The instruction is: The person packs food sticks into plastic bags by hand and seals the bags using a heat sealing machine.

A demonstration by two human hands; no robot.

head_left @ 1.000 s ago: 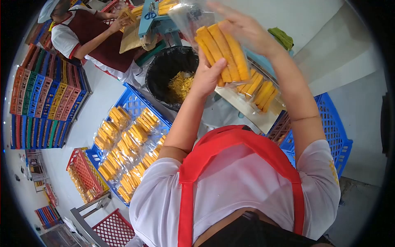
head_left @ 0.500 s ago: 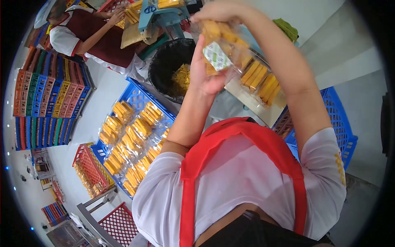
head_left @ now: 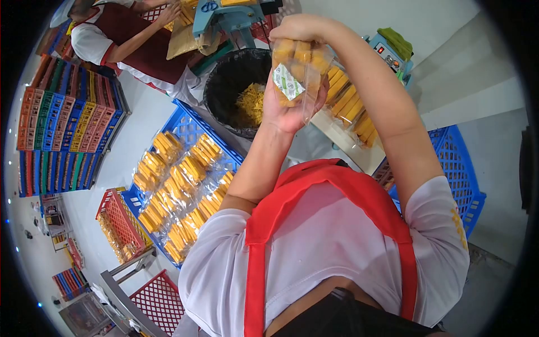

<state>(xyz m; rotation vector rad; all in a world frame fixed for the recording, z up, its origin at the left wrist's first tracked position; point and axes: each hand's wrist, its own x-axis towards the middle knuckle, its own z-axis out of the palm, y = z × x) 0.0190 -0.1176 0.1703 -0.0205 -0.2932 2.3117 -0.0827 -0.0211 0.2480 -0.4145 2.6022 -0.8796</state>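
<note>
A clear plastic pack of yellow stick-shaped snacks (head_left: 303, 53) with a green-and-white label is held up in front of me. My left hand (head_left: 285, 115) cups it from the near side, fingers wrapped round its lower end. At the far end my right hand (head_left: 297, 28) grips the same pack, its fingertips partly hidden. More bagged yellow sticks (head_left: 345, 98) lie on the table (head_left: 359, 157) just beyond my right forearm.
A blue crate (head_left: 227, 154) at left holds several filled packs. A black-lined bin (head_left: 224, 84) with yellow scraps stands behind it. Another person (head_left: 140, 39) works near a teal machine (head_left: 236, 19). Stacked crates (head_left: 67, 123) stand far left; a control box (head_left: 387, 53) sits beyond my right arm.
The pack has turned more upright and sits slightly nearer my left palm, with its label shifted left. My right hand has come lower and stays on the pack's far end.
</note>
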